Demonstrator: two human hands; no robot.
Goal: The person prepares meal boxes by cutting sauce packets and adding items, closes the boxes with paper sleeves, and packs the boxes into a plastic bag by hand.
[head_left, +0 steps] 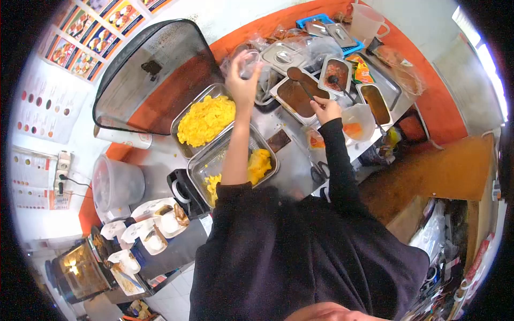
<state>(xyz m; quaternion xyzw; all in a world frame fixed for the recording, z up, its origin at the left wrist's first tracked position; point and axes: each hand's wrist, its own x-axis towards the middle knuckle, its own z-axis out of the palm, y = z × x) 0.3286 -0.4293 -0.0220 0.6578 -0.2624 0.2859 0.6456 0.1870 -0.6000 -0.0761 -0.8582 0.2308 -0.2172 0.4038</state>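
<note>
My left hand (244,81) is raised past the trays, its fingers curled round a clear plastic thing (250,65), perhaps a cup or bag; its exact kind is unclear. My right hand (325,111) grips the dark handle of a ladle (295,74). The ladle's bowl, coated brown, is over the far edge of a steel pan (293,96) of brown sauce. Nearer my left arm are two steel trays of yellow food, one well filled (173,127) and one partly filled (191,170), the latter partly hidden by that forearm.
A smaller pan (337,63) with a black ladle, a narrow sauce pan (375,101) and a translucent container (357,122) stand at right. A white pitcher (366,25) is behind. A mesh screen (152,80) rises at left, near a clear bucket (119,182).
</note>
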